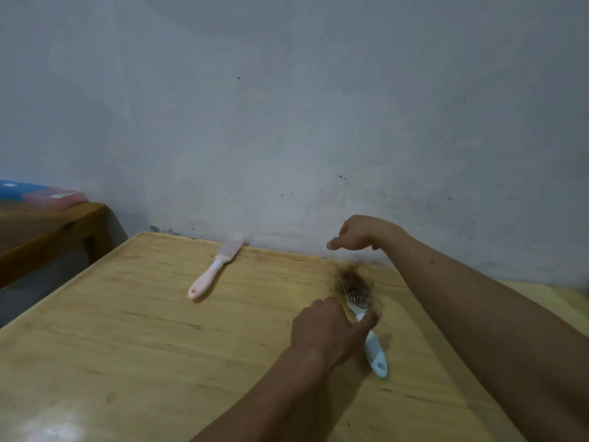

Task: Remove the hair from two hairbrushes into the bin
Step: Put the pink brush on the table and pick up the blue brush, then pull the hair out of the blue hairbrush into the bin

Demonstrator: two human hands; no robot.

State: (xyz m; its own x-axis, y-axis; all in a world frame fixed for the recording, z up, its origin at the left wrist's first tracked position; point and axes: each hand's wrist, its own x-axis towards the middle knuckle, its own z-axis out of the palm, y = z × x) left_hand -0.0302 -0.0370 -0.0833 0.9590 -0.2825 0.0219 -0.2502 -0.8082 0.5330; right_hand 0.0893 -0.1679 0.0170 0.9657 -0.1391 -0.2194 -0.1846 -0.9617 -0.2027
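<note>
Fingers [366,320] of left hand [328,333] clamped on neck of blue hairbrush [374,352], handle pointing 5 o'clock, head w/ brown hair [353,279] toward 11. Right hand [363,232] raised above brush head, fingers curled together in loose pinch; contents cannot tell. Pink hairbrush [216,266] lies on wooden table [159,330] at 10 o'clock from blue one, well apart, head touching wall [287,122].

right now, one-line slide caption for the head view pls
Left hand holds hair-clogged blue hairbrush; right hand raised above; pink hairbrush lies aside.
</note>
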